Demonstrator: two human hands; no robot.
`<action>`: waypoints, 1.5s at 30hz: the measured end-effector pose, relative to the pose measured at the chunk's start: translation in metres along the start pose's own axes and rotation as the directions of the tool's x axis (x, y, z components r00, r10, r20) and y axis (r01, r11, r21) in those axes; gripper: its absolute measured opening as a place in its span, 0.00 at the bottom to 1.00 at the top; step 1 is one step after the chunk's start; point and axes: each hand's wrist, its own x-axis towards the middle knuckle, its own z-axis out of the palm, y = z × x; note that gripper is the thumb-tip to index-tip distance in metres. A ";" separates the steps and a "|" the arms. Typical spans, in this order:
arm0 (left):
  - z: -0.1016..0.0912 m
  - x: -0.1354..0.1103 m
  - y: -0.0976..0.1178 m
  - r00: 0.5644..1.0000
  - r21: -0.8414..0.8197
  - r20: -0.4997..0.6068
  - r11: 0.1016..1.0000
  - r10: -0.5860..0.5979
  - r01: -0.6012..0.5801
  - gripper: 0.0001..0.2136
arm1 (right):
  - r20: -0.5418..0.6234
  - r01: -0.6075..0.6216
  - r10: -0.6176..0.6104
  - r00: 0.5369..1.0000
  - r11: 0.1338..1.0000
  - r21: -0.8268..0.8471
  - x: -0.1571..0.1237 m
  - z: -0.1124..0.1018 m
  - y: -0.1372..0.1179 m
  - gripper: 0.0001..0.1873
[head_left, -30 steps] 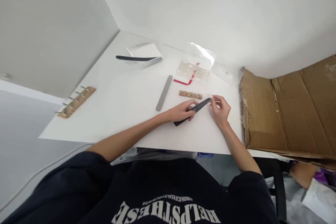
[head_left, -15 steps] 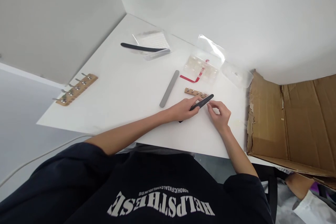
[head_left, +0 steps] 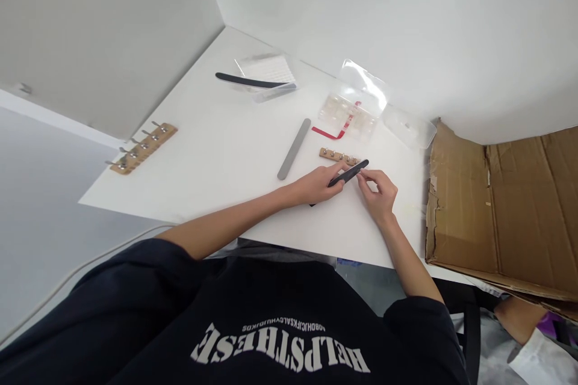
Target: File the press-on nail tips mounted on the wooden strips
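Note:
My left hand [head_left: 320, 186] grips a black nail file [head_left: 350, 173] that points up and to the right over the white table [head_left: 217, 156]. My right hand [head_left: 378, 191] is pinched at the file's tip; what its fingers hold is too small to make out. Just beyond both hands lies a short wooden strip with metal studs [head_left: 338, 156].
A grey file [head_left: 294, 148] lies left of the strip. Behind are a clear tray with a red strip [head_left: 345, 117], a clear lid [head_left: 409, 127] and a clear box with a black file [head_left: 250, 80]. A second studded wooden strip [head_left: 143, 147] overhangs the left edge. An open cardboard box [head_left: 501, 204] stands right.
The black file's tip has risen slightly and come closer to the studded strip; my right fingers stay at its tip. The view has shifted a little.

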 end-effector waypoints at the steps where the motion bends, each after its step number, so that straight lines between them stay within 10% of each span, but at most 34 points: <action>1: 0.000 0.000 0.000 1.000 0.011 0.002 1.000 0.005 -0.005 0.15 | -0.002 0.022 -0.022 1.000 1.000 0.013 0.001 0.000 -0.001 0.05; 45: 0.003 -0.001 -0.002 1.000 0.129 -0.001 0.992 0.018 -0.018 0.14 | 0.080 0.013 -0.011 0.997 1.000 -0.022 -0.002 0.003 0.000 0.04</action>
